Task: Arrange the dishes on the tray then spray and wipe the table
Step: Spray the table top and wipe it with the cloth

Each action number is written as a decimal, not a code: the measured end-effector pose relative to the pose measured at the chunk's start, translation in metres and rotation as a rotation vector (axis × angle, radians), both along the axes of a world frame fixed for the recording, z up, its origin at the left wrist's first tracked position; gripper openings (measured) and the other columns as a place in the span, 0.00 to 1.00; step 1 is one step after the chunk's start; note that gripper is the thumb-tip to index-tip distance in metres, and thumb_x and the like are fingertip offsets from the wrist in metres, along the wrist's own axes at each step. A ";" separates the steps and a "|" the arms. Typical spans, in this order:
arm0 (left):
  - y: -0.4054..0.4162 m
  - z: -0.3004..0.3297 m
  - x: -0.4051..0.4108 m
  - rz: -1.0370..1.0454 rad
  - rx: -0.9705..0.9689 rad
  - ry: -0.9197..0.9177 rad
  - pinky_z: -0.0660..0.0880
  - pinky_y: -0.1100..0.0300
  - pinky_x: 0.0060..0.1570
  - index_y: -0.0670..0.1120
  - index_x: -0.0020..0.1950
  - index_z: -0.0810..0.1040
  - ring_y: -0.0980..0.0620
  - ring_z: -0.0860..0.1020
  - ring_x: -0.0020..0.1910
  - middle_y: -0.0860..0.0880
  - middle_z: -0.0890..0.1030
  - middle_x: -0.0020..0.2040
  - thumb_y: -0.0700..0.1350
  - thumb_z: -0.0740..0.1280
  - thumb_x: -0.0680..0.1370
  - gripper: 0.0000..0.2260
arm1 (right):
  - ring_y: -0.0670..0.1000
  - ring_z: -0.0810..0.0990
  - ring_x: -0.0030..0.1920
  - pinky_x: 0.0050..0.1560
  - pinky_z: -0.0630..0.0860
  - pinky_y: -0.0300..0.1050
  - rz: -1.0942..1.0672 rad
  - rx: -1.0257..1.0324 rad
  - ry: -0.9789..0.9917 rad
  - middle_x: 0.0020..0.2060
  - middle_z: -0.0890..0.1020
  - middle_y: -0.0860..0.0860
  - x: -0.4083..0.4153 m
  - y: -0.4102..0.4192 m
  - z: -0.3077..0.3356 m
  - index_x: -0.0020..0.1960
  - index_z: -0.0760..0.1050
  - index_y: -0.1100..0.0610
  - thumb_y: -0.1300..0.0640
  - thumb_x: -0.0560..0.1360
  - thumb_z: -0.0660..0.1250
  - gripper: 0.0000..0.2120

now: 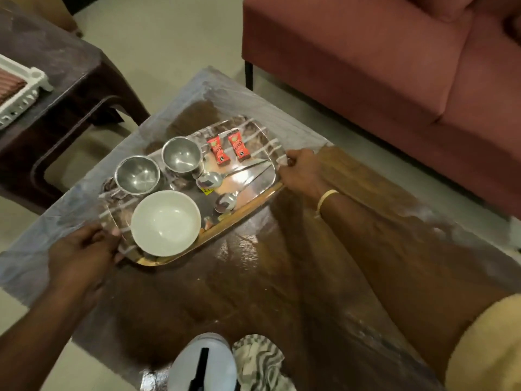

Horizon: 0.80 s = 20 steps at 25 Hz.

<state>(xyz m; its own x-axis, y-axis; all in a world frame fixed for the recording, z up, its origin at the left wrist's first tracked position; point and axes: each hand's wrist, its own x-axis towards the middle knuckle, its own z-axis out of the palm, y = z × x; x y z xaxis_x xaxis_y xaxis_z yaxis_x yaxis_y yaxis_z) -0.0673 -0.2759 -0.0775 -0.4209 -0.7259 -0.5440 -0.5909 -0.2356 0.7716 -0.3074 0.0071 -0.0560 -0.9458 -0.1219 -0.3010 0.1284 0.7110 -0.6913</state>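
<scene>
Gripping opposite tray point(253, 203) edges, seemingly lifted: left hand point(81, 249), right hand point(303, 172).

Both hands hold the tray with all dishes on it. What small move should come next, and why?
Probably lift the shiny rectangular metal tray off the brown wooden table. The left hand and right hand grip its opposite ends, the dishes sit on it, and the white spray bottle waits nearby.

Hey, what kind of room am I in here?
Probably a home living room: a red upholstered sofa stands beside a low wooden coffee table, which carries a tray with a white bowl and steel cups.
</scene>
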 end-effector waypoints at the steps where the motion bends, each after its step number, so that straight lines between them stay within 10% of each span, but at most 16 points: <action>1: 0.008 0.010 -0.008 -0.066 -0.013 0.018 0.78 0.42 0.56 0.51 0.56 0.83 0.43 0.82 0.48 0.43 0.85 0.49 0.39 0.70 0.77 0.10 | 0.46 0.80 0.35 0.38 0.79 0.45 -0.050 0.000 -0.002 0.34 0.83 0.49 0.014 0.023 0.002 0.45 0.83 0.55 0.61 0.74 0.69 0.05; 9: 0.122 0.042 -0.067 -0.721 -0.080 -0.035 0.82 0.44 0.50 0.49 0.57 0.84 0.48 0.86 0.44 0.50 0.87 0.45 0.41 0.73 0.73 0.13 | 0.44 0.78 0.42 0.49 0.77 0.45 -0.618 -0.035 -0.100 0.40 0.80 0.45 0.166 0.217 0.032 0.51 0.81 0.52 0.60 0.75 0.71 0.06; 13: 0.191 0.047 -0.085 -1.041 -0.217 -0.036 0.79 0.61 0.37 0.52 0.50 0.86 0.52 0.84 0.38 0.51 0.86 0.38 0.40 0.74 0.74 0.09 | 0.47 0.79 0.42 0.42 0.77 0.47 -0.886 -0.129 -0.146 0.39 0.80 0.45 0.232 0.277 0.027 0.49 0.76 0.47 0.62 0.74 0.71 0.10; 20: 0.279 0.031 -0.099 -1.251 -0.234 -0.059 0.83 0.44 0.43 0.62 0.41 0.84 0.50 0.85 0.38 0.53 0.86 0.38 0.41 0.75 0.72 0.13 | 0.52 0.84 0.42 0.46 0.82 0.52 -1.128 -0.197 -0.136 0.41 0.85 0.50 0.297 0.346 0.001 0.50 0.82 0.52 0.63 0.72 0.73 0.09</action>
